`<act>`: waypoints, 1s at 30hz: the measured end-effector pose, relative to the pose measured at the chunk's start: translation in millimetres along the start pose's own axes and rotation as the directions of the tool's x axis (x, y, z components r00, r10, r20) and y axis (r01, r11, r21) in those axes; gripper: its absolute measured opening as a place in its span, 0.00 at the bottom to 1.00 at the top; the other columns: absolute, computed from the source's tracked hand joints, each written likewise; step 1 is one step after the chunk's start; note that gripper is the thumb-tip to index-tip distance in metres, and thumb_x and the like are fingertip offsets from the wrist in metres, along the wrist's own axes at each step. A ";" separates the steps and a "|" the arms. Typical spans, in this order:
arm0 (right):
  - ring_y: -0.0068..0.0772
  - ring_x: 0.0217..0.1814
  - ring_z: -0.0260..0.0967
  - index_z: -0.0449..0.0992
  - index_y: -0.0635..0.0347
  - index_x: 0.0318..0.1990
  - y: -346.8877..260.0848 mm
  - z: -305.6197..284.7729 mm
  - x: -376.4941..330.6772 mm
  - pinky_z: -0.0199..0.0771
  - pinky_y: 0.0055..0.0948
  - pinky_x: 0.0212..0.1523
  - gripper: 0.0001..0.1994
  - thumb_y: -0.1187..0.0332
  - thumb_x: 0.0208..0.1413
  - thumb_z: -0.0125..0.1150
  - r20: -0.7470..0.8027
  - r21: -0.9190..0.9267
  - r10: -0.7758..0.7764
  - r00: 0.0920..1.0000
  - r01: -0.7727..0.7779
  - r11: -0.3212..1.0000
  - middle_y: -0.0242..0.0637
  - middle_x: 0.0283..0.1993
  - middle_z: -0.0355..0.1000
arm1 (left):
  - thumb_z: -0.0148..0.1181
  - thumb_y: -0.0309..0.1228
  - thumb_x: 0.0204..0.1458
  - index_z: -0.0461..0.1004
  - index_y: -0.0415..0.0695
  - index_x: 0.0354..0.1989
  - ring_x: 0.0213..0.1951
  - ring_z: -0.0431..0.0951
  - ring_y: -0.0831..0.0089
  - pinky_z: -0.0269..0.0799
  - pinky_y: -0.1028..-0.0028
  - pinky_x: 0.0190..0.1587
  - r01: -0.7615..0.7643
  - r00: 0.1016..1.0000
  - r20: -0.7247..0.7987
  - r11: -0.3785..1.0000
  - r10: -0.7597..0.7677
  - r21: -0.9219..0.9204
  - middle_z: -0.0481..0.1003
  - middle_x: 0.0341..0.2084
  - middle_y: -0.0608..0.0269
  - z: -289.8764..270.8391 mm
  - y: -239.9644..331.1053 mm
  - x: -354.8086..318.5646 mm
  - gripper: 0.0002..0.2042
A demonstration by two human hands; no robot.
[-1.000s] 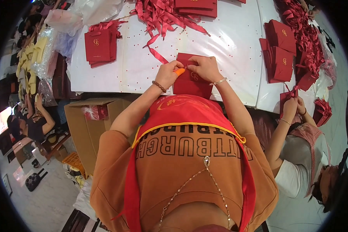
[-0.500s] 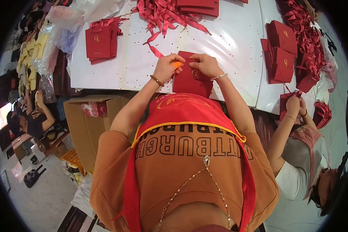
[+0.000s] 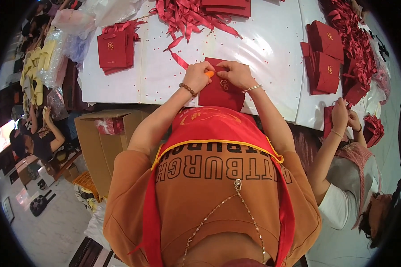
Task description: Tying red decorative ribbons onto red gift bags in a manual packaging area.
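A dark red paper gift bag [image 3: 221, 91] lies flat on the white table, its lower end close to my red apron. My left hand [image 3: 198, 75] is closed around a small orange tool [image 3: 210, 74], held at the bag's upper left edge; the tool's kind is mostly hidden by the fingers. At the bag's upper right, my right hand [image 3: 237, 74] pinches the edge, thumb and fingertips near the orange tool. A red ribbon [image 3: 178, 59] trails from the far heap to beside my left hand.
Stacked red bags stand at the left [image 3: 116, 51] and right [image 3: 324, 62]. A heap of red ribbons [image 3: 182, 18] lies at the far middle. On the right, a co-worker's hands [image 3: 341, 116] handle another red bag. An open cardboard box [image 3: 93, 147] stands below the table's left edge.
My left hand has shifted slightly right, bringing the orange tool closer to my right fingertips. My right hand and the bag stay nearly in place. The co-worker's near hand has risen.
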State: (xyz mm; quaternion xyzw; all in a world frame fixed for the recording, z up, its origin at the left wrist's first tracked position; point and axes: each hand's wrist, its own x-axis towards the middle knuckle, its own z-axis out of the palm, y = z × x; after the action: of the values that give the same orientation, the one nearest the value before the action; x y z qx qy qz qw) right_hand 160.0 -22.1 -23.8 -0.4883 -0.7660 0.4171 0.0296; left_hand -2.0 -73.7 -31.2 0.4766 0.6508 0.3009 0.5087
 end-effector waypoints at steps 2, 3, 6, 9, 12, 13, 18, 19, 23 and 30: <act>0.34 0.44 0.69 0.73 0.49 0.45 1.8 1.9 0.6 0.61 0.32 0.46 0.17 0.56 0.46 0.58 -0.001 0.011 -0.001 1.000 0.001 1.000 0.36 0.40 0.73 | 0.54 0.23 0.44 0.73 0.37 0.29 0.18 0.76 0.73 0.71 0.75 0.23 -0.097 0.994 -0.032 0.987 0.102 0.131 0.75 0.20 0.55 0.8 -4.6 2.5 0.04; 0.32 0.45 0.69 0.74 0.47 0.44 2.7 2.7 0.9 0.57 0.35 0.47 0.17 0.55 0.46 0.56 -0.003 0.021 -0.003 1.000 0.003 1.000 0.34 0.40 0.73 | 0.54 0.23 0.44 0.73 0.37 0.29 0.18 0.76 0.73 0.71 0.75 0.23 -0.097 0.994 -0.033 0.987 0.102 0.132 0.75 0.20 0.55 0.5 -6.5 3.8 0.04; 0.33 0.44 0.69 0.74 0.47 0.43 6.6 4.7 1.5 0.57 0.36 0.46 0.16 0.56 0.46 0.56 -0.023 0.032 -0.035 0.999 0.036 0.999 0.35 0.39 0.73 | 0.54 0.22 0.46 0.72 0.37 0.29 0.17 0.73 0.80 0.68 0.81 0.19 -0.123 0.992 -0.015 0.984 0.126 0.125 0.74 0.18 0.63 0.9 -6.6 4.1 0.03; 0.35 0.43 0.69 0.74 0.47 0.43 5.1 3.1 1.1 0.56 0.35 0.46 0.16 0.57 0.46 0.56 0.006 0.046 -0.031 0.999 0.031 0.998 0.36 0.38 0.74 | 0.54 0.22 0.46 0.71 0.38 0.31 0.16 0.71 0.79 0.66 0.78 0.18 -0.175 0.982 -0.036 0.964 0.186 0.202 0.72 0.16 0.63 1.2 -3.3 4.2 0.04; 0.37 0.40 0.70 0.74 0.46 0.43 6.6 6.9 -1.5 0.57 0.36 0.44 0.15 0.59 0.46 0.56 -0.067 -0.015 -0.108 0.992 0.108 0.994 0.37 0.36 0.74 | 0.54 0.22 0.44 0.70 0.40 0.34 0.16 0.72 0.74 0.65 0.74 0.19 -0.217 0.965 -0.087 0.940 0.247 0.262 0.71 0.14 0.61 1.0 0.4 4.2 0.08; 0.37 0.40 0.70 0.74 0.46 0.43 5.8 6.9 -3.2 0.57 0.36 0.44 0.15 0.59 0.46 0.56 -0.066 -0.016 -0.112 0.992 0.111 0.994 0.37 0.36 0.74 | 0.54 0.21 0.43 0.69 0.41 0.35 0.17 0.72 0.69 0.65 0.71 0.21 -0.275 0.947 -0.063 0.899 0.314 0.341 0.71 0.15 0.59 0.2 2.6 3.3 0.09; 0.38 0.36 0.70 0.75 0.46 0.42 -2.4 2.9 -10.5 0.61 0.36 0.39 0.14 0.59 0.46 0.56 -0.080 -0.022 -0.129 0.988 0.128 0.992 0.38 0.31 0.74 | 0.53 0.21 0.40 0.68 0.42 0.36 0.23 0.73 0.56 0.66 0.63 0.25 -0.331 0.920 0.000 0.780 0.391 0.531 0.71 0.17 0.53 0.9 8.7 -2.8 0.11; 0.38 0.36 0.70 0.75 0.46 0.42 -1.5 3.3 -10.5 0.61 0.36 0.39 0.14 0.59 0.46 0.56 -0.079 -0.023 -0.131 0.988 0.130 0.991 0.38 0.31 0.74 | 0.52 0.20 0.40 0.68 0.42 0.35 0.23 0.73 0.54 0.66 0.62 0.25 -0.325 0.922 -0.007 0.783 0.387 0.530 0.71 0.17 0.53 2.0 9.6 -3.8 0.11; 0.40 0.33 0.70 0.75 0.47 0.41 1.4 6.2 -10.4 0.64 0.36 0.36 0.14 0.60 0.44 0.57 -0.108 0.016 -0.118 0.987 0.121 0.993 0.39 0.30 0.73 | 0.49 0.21 0.39 0.68 0.41 0.33 0.29 0.74 0.50 0.68 0.57 0.32 -0.271 0.944 -0.007 0.791 0.329 0.548 0.73 0.22 0.47 9.4 14.9 -11.5 0.10; 0.39 0.35 0.71 0.74 0.50 0.40 -1.8 7.0 -8.6 0.65 0.35 0.36 0.14 0.60 0.43 0.58 -0.096 0.052 -0.096 0.991 0.101 0.994 0.38 0.31 0.74 | 0.54 0.23 0.41 0.68 0.42 0.34 0.18 0.71 0.64 0.63 0.69 0.22 -0.207 0.955 -0.140 0.926 0.262 0.317 0.70 0.16 0.57 10.3 0.2 -6.5 0.09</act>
State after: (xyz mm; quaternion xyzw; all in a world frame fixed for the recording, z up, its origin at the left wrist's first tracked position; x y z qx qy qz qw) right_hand 160.0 -33.4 -24.0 -0.4679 -0.7748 0.4133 0.0998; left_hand 8.1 -80.6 -31.7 0.5935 0.6699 0.2998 0.3303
